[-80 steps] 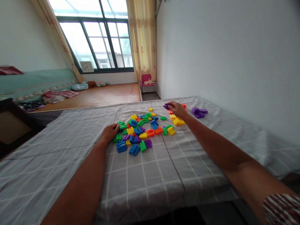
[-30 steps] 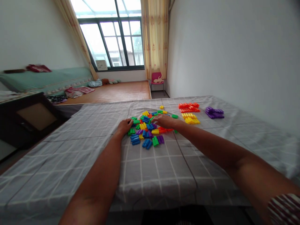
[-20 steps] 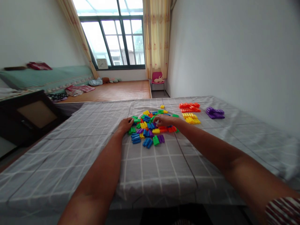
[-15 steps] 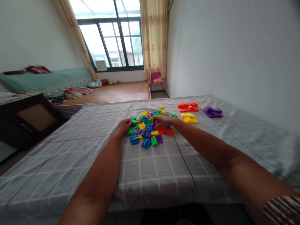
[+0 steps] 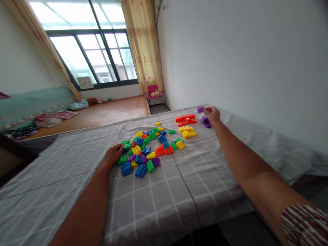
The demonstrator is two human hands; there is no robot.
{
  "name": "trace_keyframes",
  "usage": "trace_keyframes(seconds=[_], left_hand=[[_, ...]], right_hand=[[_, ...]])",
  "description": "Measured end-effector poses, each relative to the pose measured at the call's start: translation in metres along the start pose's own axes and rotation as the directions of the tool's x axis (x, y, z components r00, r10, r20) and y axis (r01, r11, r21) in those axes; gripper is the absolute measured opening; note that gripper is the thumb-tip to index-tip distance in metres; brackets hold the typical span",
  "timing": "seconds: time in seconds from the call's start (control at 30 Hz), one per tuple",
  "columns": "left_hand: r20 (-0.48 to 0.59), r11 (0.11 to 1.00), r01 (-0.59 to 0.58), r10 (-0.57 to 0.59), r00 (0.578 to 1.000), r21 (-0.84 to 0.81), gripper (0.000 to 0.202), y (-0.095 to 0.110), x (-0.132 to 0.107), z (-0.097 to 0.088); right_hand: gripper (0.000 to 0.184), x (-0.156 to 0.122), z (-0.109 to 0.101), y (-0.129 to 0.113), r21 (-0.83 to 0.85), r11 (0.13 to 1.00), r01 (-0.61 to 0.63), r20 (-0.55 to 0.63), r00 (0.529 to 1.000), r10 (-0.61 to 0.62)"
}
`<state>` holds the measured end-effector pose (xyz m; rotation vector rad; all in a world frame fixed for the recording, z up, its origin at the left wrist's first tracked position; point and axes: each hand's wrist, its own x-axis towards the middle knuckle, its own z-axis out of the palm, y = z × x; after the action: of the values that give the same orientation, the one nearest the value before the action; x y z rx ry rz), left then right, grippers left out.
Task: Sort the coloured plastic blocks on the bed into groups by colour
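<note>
My right hand point(image 5: 213, 114) pinches a small purple ribbed plastic block point(image 5: 200, 109) by its edge. It holds the block just behind a group of purple blocks point(image 5: 206, 121) on the sheet. My left hand point(image 5: 113, 154) rests at the left edge of a mixed pile, fingers loosely bent and apart beside green blocks point(image 5: 127, 146). Blue blocks point(image 5: 126, 168), yellow blocks point(image 5: 136, 149) and orange blocks point(image 5: 159, 150) lie jumbled in that pile. Separate groups of orange blocks point(image 5: 185, 119) and yellow blocks point(image 5: 187, 132) sit between the pile and my right hand.
A grey checked sheet point(image 5: 153, 201) covers the surface under the blocks. A lone yellow block point(image 5: 158, 123) lies behind the pile. The white wall point(image 5: 243, 61) runs along the right. Farther back are a wooden platform point(image 5: 112, 111) and a pink chair point(image 5: 152, 89).
My right hand has moved from the pile out to the right, carrying a purple block to the purple group. My left hand stays by the pile. The view has turned right.
</note>
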<state>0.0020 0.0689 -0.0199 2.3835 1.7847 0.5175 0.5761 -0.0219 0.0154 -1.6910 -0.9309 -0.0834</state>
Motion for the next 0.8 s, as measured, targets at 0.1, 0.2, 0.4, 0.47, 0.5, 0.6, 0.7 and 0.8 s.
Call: trace_keyframes(seconds=[0.1,0.2,0.4,0.47,0.5,0.6,0.7,0.8], left_hand=[[0.004,1.000,0.001,-0.001,1.000,-0.007,0.046,0.000,0.000,-0.001],[0.006,1.000,0.005,-0.005,1.000,-0.002,0.047,0.000,0.000,-0.002],[0.015,1.000,0.011,-0.011,1.000,0.003,0.049,0.000,-0.001,-0.003],[0.011,1.000,0.003,-0.003,1.000,0.001,0.050,-0.001,-0.001,-0.003],[0.012,1.000,0.001,-0.001,1.000,-0.001,0.050,-0.001,-0.001,-0.002],[0.025,1.000,-0.002,0.002,1.000,-0.001,0.052,-0.002,0.000,-0.002],[0.020,1.000,0.005,-0.005,1.000,0.001,0.051,-0.002,-0.001,-0.001],[0.010,1.000,0.004,-0.004,1.000,-0.016,0.047,0.000,-0.003,-0.001]], right_hand=[[0.023,0.008,-0.038,0.054,-0.168,0.969,-0.180,-0.211,0.967,0.143],[0.019,0.000,-0.059,0.079,-0.292,0.903,-0.314,-0.267,0.934,0.239],[0.023,-0.009,-0.064,0.080,-0.389,0.808,-0.443,-0.275,0.893,0.356],[0.023,-0.008,-0.064,0.080,-0.392,0.799,-0.456,-0.289,0.886,0.363],[0.024,-0.007,-0.064,0.081,-0.393,0.800,-0.453,-0.288,0.887,0.361],[0.026,-0.006,-0.064,0.081,-0.404,0.799,-0.445,-0.247,0.894,0.373],[0.028,-0.007,-0.063,0.079,-0.450,0.771,-0.451,-0.196,0.892,0.408],[0.032,-0.011,-0.061,0.077,-0.463,0.780,-0.421,-0.196,0.907,0.373]])
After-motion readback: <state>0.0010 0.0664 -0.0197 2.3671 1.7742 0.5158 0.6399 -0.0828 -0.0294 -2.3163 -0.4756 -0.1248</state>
